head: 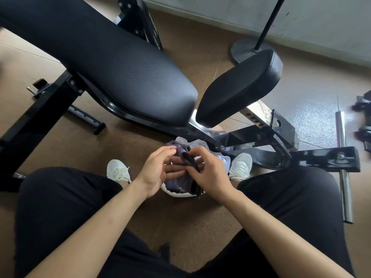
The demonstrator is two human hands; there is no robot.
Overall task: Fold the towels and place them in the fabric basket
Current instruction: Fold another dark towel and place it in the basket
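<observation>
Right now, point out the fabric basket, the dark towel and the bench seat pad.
fabric basket (176,194): head view, white front rim.
dark towel (188,160): head view, its upper fold.
bench seat pad (239,87): head view, top surface.
</observation>
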